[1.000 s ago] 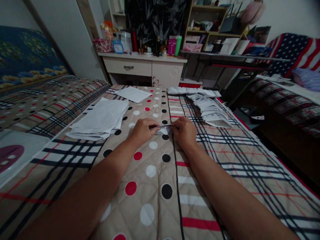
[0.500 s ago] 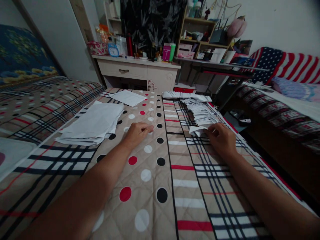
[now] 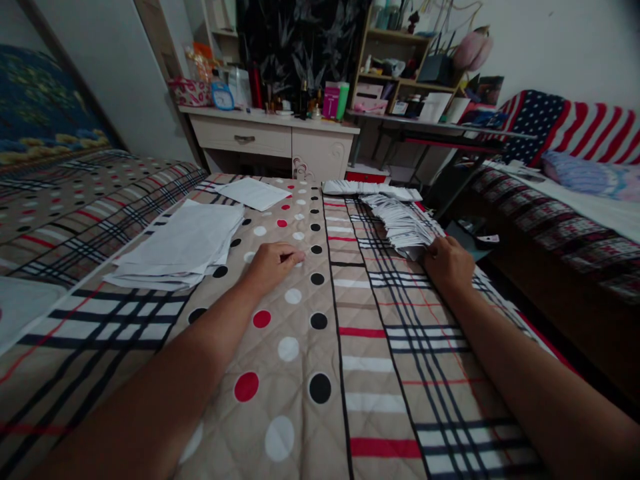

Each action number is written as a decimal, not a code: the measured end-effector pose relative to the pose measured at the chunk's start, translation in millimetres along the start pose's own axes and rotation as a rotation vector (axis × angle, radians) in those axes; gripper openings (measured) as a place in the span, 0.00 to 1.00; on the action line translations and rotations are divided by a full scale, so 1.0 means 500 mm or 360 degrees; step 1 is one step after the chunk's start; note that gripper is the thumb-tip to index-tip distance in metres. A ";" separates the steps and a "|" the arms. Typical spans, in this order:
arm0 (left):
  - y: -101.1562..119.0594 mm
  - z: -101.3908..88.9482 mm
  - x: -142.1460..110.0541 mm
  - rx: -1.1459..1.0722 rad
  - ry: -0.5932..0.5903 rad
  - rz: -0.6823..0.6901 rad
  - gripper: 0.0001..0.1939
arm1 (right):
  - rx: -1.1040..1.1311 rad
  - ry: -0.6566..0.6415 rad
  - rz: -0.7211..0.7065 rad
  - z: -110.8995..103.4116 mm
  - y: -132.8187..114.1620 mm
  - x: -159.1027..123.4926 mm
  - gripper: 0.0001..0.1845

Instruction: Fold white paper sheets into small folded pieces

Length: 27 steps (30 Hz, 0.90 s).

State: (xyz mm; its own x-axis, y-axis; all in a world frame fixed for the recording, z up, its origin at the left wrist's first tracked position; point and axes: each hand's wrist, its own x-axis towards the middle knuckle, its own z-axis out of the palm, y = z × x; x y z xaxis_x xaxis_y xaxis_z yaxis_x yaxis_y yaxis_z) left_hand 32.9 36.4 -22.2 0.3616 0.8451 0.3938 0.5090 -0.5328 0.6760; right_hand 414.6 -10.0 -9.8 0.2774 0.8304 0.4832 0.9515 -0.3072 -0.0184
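Note:
On the right side of the bed, my right hand (image 3: 451, 267) is closed, its fingertips on a folded white paper (image 3: 412, 253) at the near end of a fanned row of folded papers (image 3: 397, 219). The fingers partly hide that paper. My left hand (image 3: 273, 265) rests on the dotted middle strip of the quilted bedspread (image 3: 305, 347), fingers curled and thumb against them, with nothing visible in the grip. To its left lies a stack of white paper sheets (image 3: 183, 240), slightly uneven at the edges. Farther back is a separate white sheet (image 3: 254, 194).
Another bundle of folded white papers (image 3: 370, 189) lies across the row's far end. Beyond the bed stands a white dresser (image 3: 265, 137) crowded with small items. A dark table (image 3: 440, 133) is at the back right, and a gap separates this bed from a sofa-like seat (image 3: 575, 213).
My right hand has moved slightly right and away from me, bringing the folded paper against the row's near end. My left hand stays in nearly the same place.

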 end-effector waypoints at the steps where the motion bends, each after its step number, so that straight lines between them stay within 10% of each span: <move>1: -0.002 0.001 0.000 -0.0008 0.0000 0.0002 0.10 | 0.0016 -0.0014 0.0030 -0.002 -0.002 -0.005 0.09; 10: -0.008 0.007 -0.001 -0.0068 0.0005 -0.0088 0.09 | 0.0527 0.0147 0.0063 -0.076 -0.136 -0.071 0.16; 18: -0.005 -0.002 0.001 -0.0228 0.0037 -0.0225 0.08 | 0.1431 -0.0522 -0.0379 -0.079 -0.412 -0.145 0.10; 27: -0.001 -0.018 0.013 0.0052 0.0218 -0.0203 0.07 | 0.1563 -0.0636 -0.0278 -0.047 -0.421 -0.161 0.05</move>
State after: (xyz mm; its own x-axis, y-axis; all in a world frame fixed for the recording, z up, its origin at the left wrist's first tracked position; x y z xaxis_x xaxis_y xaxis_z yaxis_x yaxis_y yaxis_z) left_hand 27.7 42.5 -14.4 0.1837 0.9027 0.3890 0.5700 -0.4202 0.7060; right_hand 188.7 -23.2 -24.4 -0.0190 0.9732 0.2292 0.6236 0.1907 -0.7581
